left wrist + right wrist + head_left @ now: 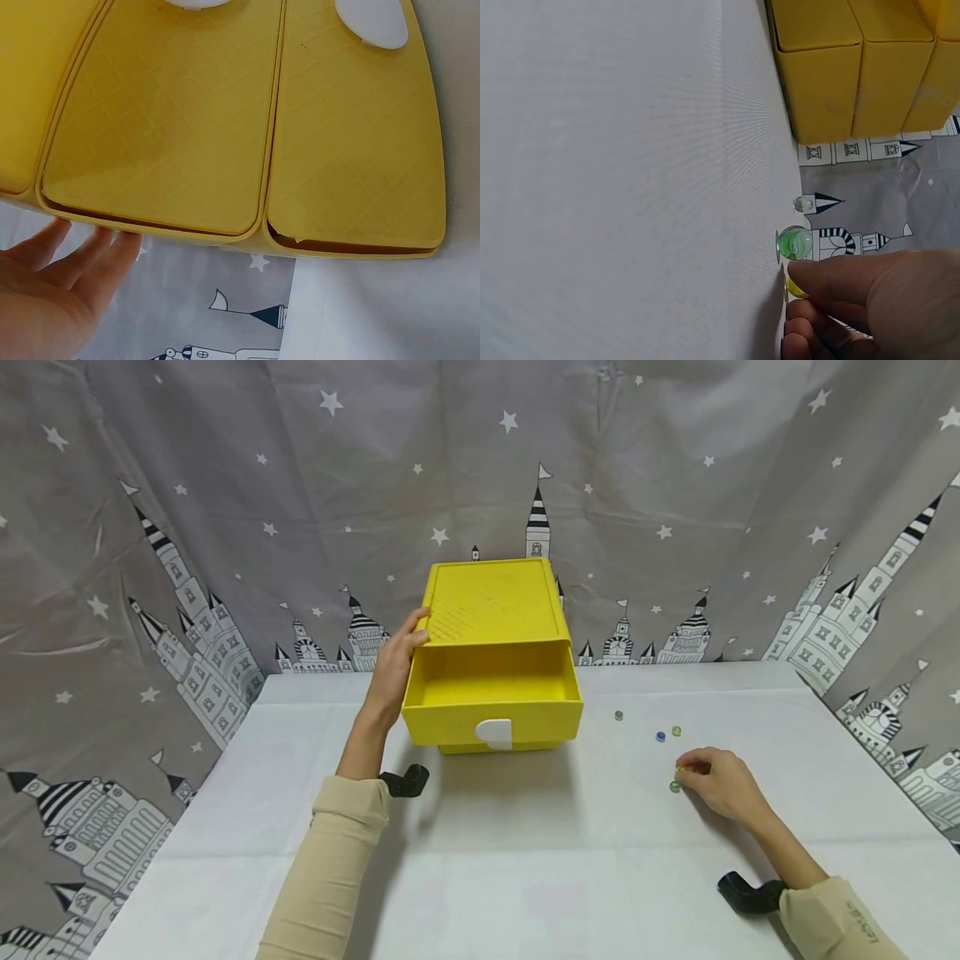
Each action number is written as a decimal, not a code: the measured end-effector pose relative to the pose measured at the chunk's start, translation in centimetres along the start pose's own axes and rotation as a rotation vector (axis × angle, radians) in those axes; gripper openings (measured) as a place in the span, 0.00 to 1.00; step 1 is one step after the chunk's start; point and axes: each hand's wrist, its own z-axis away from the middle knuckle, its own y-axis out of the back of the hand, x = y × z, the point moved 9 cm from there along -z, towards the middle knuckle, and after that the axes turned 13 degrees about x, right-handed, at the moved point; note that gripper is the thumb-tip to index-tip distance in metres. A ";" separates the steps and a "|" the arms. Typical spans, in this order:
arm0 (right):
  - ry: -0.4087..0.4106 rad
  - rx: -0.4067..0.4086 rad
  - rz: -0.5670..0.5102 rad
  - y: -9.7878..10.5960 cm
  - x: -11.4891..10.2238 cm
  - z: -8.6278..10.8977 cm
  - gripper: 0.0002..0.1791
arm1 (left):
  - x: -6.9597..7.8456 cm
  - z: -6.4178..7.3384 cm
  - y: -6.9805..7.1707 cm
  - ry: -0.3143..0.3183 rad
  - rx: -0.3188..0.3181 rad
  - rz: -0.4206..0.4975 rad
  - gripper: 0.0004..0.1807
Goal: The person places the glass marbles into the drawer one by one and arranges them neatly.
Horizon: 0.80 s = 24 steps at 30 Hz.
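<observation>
A yellow drawer cabinet [495, 602] stands on the table with its top drawer [487, 722] pulled out; no contents show inside. My left hand [392, 672] rests against the cabinet's left side, and in the left wrist view its fingers [105, 270] lie extended along the casing. To the right, my right hand [723, 785] pinches a yellow marble [796, 288] between thumb and forefinger, low at the tabletop. Close beside those fingertips lies a green marble [675, 787]. A blue marble [661, 737] and a yellowish marble [677, 731] lie farther back.
A greyish marble [618, 716] sits nearer the cabinet's right side. White cloth covers the table [525, 877]. Behind it hangs a grey curtain [360, 485] printed with castles and stars. White tabs [373, 21] mark the drawer fronts.
</observation>
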 end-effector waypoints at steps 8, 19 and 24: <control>-0.005 0.003 -0.001 0.1 0.0 0.0 0.10 | 0.2 0.0 -0.1 -0.003 -0.004 -0.014 0.28; -0.042 -0.017 -0.031 0.4 0.4 0.0 0.12 | 0.0 0.0 0.0 0.008 0.004 -0.014 0.28; -0.050 -0.006 -0.042 0.6 0.3 0.2 0.13 | 0.0 0.0 0.0 0.007 0.005 -0.019 0.28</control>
